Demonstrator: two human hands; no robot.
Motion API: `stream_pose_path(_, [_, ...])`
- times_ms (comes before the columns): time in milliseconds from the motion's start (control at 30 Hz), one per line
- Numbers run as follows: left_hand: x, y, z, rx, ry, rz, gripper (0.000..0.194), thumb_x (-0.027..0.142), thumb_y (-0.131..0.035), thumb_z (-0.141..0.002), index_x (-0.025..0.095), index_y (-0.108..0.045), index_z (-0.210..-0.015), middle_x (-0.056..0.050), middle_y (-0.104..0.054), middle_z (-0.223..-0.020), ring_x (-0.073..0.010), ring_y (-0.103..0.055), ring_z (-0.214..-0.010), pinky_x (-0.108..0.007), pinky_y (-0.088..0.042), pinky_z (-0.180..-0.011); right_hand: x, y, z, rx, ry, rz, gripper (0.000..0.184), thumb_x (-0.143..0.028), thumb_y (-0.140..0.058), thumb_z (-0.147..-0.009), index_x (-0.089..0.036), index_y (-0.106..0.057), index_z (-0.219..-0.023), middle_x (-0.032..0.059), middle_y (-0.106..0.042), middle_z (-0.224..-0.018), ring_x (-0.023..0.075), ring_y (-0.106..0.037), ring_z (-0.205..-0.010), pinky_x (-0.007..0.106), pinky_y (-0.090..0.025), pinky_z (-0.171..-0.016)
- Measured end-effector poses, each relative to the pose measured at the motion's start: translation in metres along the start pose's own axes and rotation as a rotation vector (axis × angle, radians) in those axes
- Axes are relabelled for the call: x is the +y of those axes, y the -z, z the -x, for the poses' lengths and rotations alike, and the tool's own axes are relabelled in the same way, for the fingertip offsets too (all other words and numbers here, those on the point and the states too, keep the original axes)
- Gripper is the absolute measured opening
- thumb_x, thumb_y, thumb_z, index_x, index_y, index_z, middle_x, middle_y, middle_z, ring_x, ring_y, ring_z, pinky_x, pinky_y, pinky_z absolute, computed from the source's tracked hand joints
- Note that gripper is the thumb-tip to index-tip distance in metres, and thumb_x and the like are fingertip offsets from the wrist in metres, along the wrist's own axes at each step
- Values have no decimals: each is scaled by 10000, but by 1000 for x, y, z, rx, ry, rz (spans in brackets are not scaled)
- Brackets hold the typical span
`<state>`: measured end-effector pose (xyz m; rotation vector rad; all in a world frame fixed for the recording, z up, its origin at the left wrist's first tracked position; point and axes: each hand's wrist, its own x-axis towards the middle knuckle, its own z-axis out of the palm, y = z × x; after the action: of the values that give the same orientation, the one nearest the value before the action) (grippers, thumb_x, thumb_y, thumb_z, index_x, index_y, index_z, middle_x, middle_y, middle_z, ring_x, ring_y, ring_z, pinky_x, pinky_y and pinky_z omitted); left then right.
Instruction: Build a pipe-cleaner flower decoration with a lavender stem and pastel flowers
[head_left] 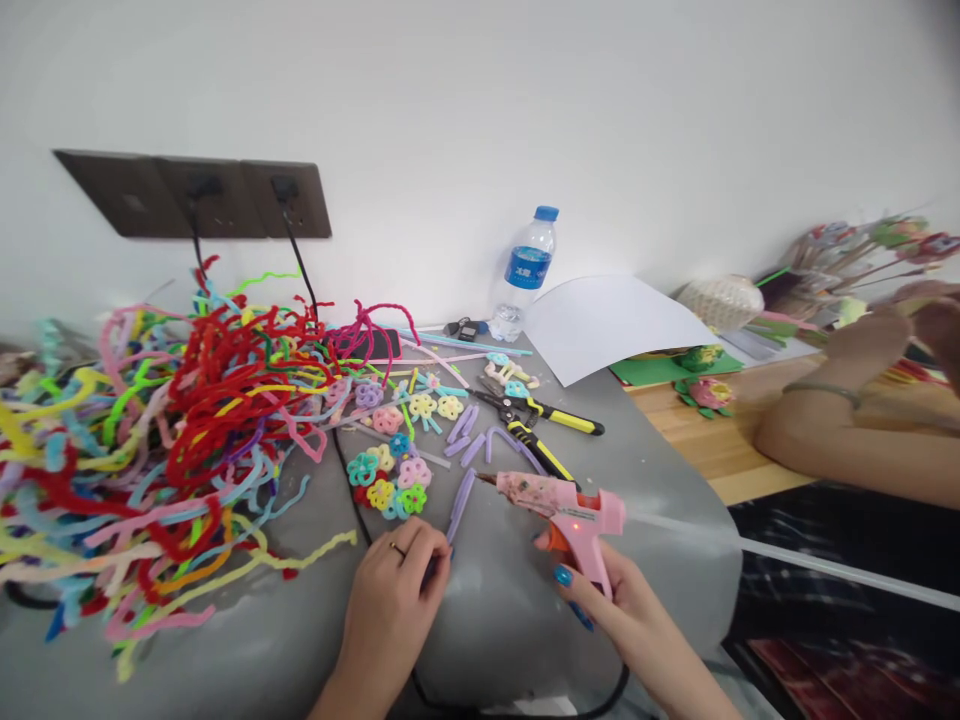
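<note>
My right hand (615,590) is wrapped round the handle of a pink hot glue gun (559,495), its nozzle pointing left. Between the fingertips of my left hand (401,575) is one end of a bent lilac pipe cleaner (462,503). The nozzle tip is close to the far end of that pipe cleaner; I cannot tell whether they touch. More lilac pipe cleaner pieces (463,430) lie just beyond. Left of them sits a cluster of small looped pipe cleaner flowers (412,473) in several colours.
A big tangle of coloured pipe cleaners (225,400) covers the table's left. Yellow-and-black pliers (547,455), a water bottle (529,265) and white paper (615,320) lie farther back. Another person's arm (840,440) rests on the wooden table at right. A black cord (352,490) crosses the grey table.
</note>
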<state>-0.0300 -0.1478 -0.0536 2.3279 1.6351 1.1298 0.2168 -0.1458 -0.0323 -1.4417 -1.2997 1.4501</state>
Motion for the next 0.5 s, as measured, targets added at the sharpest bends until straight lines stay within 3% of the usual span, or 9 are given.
stream_pose_path(200, [1,0,-1,-3,-3,-1,219,31,-490,-899,242,-510,-847,39,-648,-746,-149,-634,-645,-259,-452,-655,3,-4,-5,-31,92,42,679,-816,-442,-904,-165,-624,-842,-53,-419,-511,103,-298,-465,255,-273,-477])
stream_pose_path(500, [1,1,-2,-13,-5,0,215,30,-498,-891,240,-508,-847,38,-648,-751,-148,-627,-643,-263,-452,-657,1,-8,-6,-23,65,119,681,-842,-450,-879,-182,-587,-785,-42,-435,-494,111,-307,-468,261,-286,-475])
